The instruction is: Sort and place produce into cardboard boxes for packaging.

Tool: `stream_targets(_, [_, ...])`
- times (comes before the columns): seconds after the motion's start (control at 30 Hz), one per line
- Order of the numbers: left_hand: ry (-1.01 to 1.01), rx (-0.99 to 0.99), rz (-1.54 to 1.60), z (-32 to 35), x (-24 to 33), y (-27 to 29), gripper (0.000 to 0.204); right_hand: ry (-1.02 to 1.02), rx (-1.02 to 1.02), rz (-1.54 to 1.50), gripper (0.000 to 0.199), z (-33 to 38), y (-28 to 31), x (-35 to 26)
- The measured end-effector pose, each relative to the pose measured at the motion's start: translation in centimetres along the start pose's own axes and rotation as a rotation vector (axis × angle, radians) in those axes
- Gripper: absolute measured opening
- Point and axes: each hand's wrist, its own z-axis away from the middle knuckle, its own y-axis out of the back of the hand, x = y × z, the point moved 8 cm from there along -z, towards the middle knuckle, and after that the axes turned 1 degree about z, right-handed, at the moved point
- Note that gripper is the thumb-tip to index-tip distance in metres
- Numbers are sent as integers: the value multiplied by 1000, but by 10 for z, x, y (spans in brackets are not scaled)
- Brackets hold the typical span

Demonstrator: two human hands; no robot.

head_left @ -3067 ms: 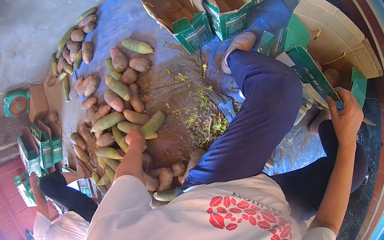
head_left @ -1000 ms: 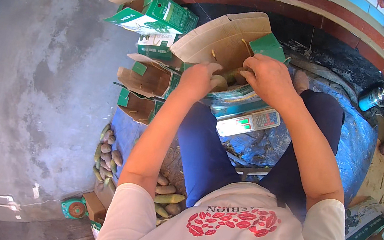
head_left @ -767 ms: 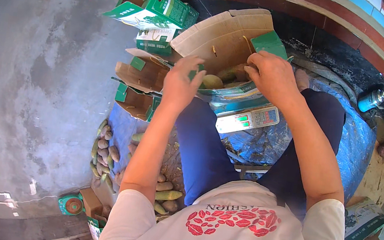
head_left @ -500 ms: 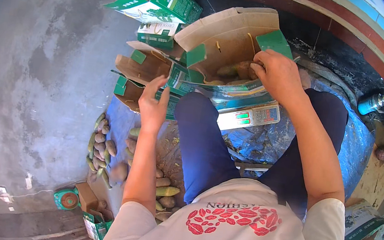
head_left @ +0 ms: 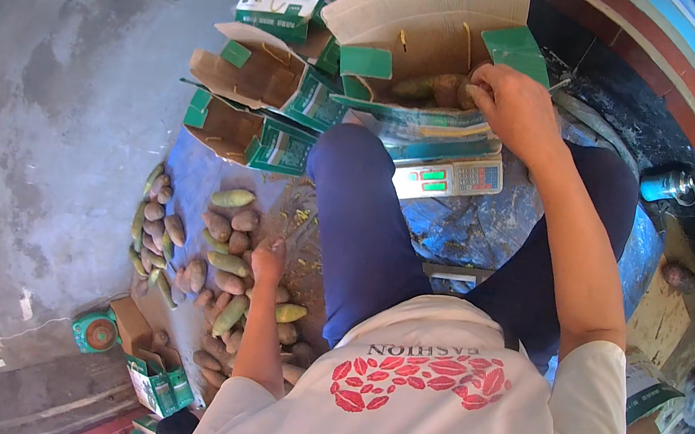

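The right hand [head_left: 517, 108] rests at the near right edge of an open cardboard box [head_left: 433, 32] with green flaps. Its fingers are curled down into the box opening; whether they grip anything cannot be told, as the fingertips are hidden. Several sweet potatoes [head_left: 434, 89] lie inside the box, just beside this hand. The box sits on a digital scale [head_left: 448, 178] with a lit display, directly beyond the person's knees.

The left hand [head_left: 269, 257] is lowered to the floor at the person's left side. Its fingers appear closed, possibly around one tuber, but the view here is too small to confirm. It is in among a pile of loose sweet potatoes [head_left: 215, 260], brown and greenish, spread over a blue sheet [head_left: 191, 180].

Further empty green-and-brown boxes [head_left: 248, 103] stand open between the pile and the box on the scale.
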Motion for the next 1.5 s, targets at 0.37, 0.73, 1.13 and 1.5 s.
stream_targets(0.37, [74, -637, -265, 93, -190, -161, 39, 19, -45, 72, 17, -3, -19, -1])
stream_targets(0.73, [399, -599, -10, 157, -228, -160, 38, 45, -4, 89, 18, -3, -16, -3])
stream_targets(1.13, [658, -443, 28, 158, -209, -131, 53, 46, 1, 97, 19, -1, -13, -5])
stream_targets(1.5, [772, -411, -80, 146, -215, -119, 76, 51, 43, 137, 21, -1, -14, 0])
